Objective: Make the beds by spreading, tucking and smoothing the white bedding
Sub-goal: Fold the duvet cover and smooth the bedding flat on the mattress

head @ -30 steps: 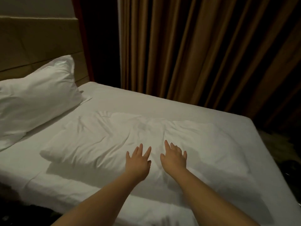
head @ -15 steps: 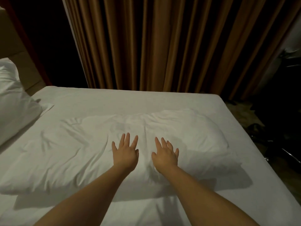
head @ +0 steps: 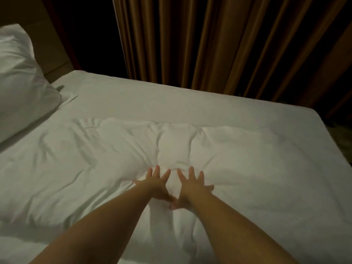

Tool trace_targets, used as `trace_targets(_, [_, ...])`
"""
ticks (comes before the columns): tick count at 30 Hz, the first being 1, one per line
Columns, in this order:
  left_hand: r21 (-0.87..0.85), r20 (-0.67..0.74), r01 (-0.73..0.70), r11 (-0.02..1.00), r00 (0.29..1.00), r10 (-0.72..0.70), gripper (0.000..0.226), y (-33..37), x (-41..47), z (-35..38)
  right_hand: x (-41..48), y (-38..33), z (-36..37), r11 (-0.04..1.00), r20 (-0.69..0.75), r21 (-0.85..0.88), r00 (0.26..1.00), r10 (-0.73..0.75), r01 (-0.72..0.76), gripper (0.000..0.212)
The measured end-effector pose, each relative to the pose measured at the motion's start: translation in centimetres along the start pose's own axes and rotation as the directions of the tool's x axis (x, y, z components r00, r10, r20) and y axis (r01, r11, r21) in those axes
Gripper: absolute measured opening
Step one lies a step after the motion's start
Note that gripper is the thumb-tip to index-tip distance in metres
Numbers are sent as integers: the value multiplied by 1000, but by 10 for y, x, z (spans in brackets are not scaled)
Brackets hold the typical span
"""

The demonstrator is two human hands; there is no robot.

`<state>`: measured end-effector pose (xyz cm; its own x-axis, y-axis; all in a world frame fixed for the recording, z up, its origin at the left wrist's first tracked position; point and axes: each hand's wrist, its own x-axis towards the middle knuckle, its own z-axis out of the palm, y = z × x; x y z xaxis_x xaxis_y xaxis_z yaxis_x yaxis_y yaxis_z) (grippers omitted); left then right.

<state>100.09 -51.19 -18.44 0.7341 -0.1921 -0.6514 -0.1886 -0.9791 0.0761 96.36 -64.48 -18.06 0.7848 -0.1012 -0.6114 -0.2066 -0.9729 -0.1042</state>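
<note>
A folded white duvet (head: 85,168) lies wrinkled across the middle of the bed, on the white fitted sheet (head: 171,100). My left hand (head: 157,182) and my right hand (head: 191,184) press flat on its centre, side by side, fingers spread and thumbs nearly touching. Creases fan out from under my fingertips toward the far edge of the duvet. A white pillow (head: 21,77) leans at the head of the bed, far left.
Brown pleated curtains (head: 228,44) hang close behind the far side of the bed. A padded headboard (head: 55,44) stands at the back left. The foot corner of the mattress (head: 312,113) is at the right, with dark floor beyond.
Both hands have slid farther onto the duvet and drawn closer together, fingers spread wider. The view has dropped closer to the bed and swung back left.
</note>
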Motion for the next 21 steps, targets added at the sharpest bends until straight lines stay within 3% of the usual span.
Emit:
trace_targets(2, [50, 37, -1, 999, 999, -1, 117, -2, 24, 22, 22, -4, 28, 996, 16, -71, 998, 54, -53, 133])
trace_targets(6, [151, -34, 100, 983, 995, -96, 123, 8, 52, 70, 47, -15, 68, 979, -36, -157, 991, 129, -133, 111])
trace_targets(8, [160, -36, 89, 983, 996, -85, 125, 10, 52, 71, 48, -14, 71, 977, -33, -175, 992, 120, -124, 112])
trace_targets(11, [164, -52, 22, 986, 999, -14, 124, -3, 42, 40, 41, -9, 46, 988, -38, -132, 996, 77, -81, 120])
trace_targets(16, [396, -193, -27, 918, 975, 112, 129, -31, 42, -44, 47, 2, -21, 966, -290, -257, 951, -110, 34, 123])
trace_targets(21, [637, -62, -143, 757, 970, 236, 139, -28, 89, -76, 92, 14, -60, 921, -215, -380, 961, -176, 84, 129])
